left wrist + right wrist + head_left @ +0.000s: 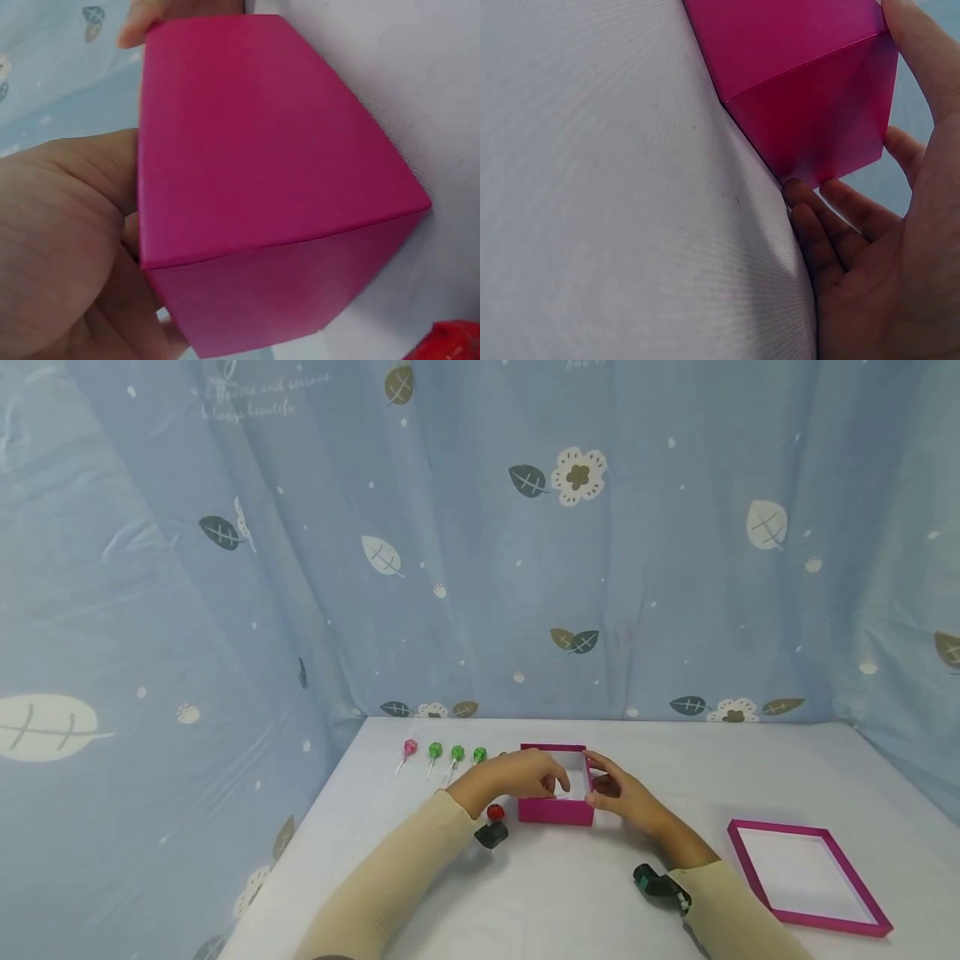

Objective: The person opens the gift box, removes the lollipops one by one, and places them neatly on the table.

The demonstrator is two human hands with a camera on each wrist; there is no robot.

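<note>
A magenta box (555, 812) with a white inside stands on the table, its top uncovered. Over its left wall reaches my left hand (525, 774), fingers bent down into the box. In the left wrist view the box's wall (255, 142) hides most of those fingertips, and I cannot tell whether they hold anything. My right hand (628, 795) grips the box at its right side, thumb by the front corner and a finger at the back corner. The right wrist view shows more fingertips (832, 191) against the lower part of that side.
Left of the box lie a pink lollipop (410, 747) and several green lollipops (457, 752) in a row. A red lollipop (496, 812) is close to the left wrist. The magenta-rimmed lid (806, 877) lies inside up at the right. A blue curtain (480, 568) hangs behind the table.
</note>
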